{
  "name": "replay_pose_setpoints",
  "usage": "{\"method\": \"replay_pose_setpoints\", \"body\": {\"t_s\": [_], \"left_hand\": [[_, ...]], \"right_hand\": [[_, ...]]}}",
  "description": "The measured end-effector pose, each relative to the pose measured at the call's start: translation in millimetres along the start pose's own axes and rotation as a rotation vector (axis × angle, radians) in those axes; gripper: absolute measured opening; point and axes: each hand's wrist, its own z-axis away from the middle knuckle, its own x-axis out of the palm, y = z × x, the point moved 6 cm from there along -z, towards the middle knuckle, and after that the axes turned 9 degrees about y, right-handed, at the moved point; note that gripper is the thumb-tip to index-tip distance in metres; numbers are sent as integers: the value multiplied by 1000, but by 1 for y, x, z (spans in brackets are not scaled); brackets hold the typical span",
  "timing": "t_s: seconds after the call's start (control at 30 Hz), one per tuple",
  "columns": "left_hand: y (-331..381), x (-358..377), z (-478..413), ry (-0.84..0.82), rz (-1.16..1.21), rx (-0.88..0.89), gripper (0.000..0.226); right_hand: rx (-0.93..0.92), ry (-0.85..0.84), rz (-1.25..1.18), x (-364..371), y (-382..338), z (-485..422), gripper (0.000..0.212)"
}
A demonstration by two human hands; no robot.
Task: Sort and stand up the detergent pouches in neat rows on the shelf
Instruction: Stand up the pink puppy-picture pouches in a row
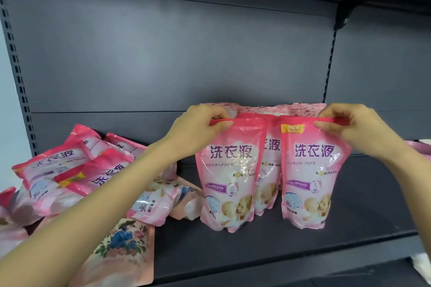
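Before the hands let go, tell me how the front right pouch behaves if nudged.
The front right pouch has wrinkled film, so probably floppy. Its base bulges: likely bottom-heavy. The right hand pinches its top; it may tip unaided.

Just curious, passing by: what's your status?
Left hand pinches left front pouch; right hand pinches right front pouch. Both stand upright. Pouch pile lies left, unsorted.

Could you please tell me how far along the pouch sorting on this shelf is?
Done: several pink pouches stand upright at the back. In hand: the left hand pinches the top of the left front pouch, the right hand the right front pouch, both upright. Left: the pile of pouches lying on the shelf at left, plus the floral pouch near the front.
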Motion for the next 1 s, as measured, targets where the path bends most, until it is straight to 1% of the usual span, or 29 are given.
{"method": "replay_pose_setpoints", "body": {"t_s": [0.1,0.17,0.27,0.33,0.43,0.5,0.57,0.63,0.67,0.77,0.83,0.93,1.0], "left_hand": [[-6,-1,5,-10,-38,8,13],[-9,-4,10,-15,-68,38,14],[-17,-9,18,-11,-96,45,22],[-25,-13,25,-18,-89,24,28],[-33,-19,37,-63,-100,18,43],[-37,-23,49,-102,-219,27,53],[-45,-29,63,-152,-392,40,72],[-52,-35,78,-207,-497,35,85],[-56,-38,85,-233,-519,23,88],[-62,-47,101,-292,-573,11,88],[-65,-54,110,-298,-630,16,86],[-69,-68,123,-255,-695,17,82],[-69,-79,130,-211,-753,52,78]], "right_hand": [[-5,25,43,4,-7,2,6],[-45,72,75,5,-16,4,7],[-171,143,132,8,-33,10,13],[-259,162,180,13,-45,15,21],[-325,109,216,26,-61,24,37],[-348,51,259,37,-70,31,51],[-364,1,324,50,-75,40,63],[-363,-44,376,60,-78,50,68],[-351,-65,388,65,-79,54,69],[-315,-94,426,78,-78,65,72],[-293,-93,440,86,-78,72,73],[-275,-53,442,95,-82,84,72],[-303,-6,449,102,-91,96,69]]}}
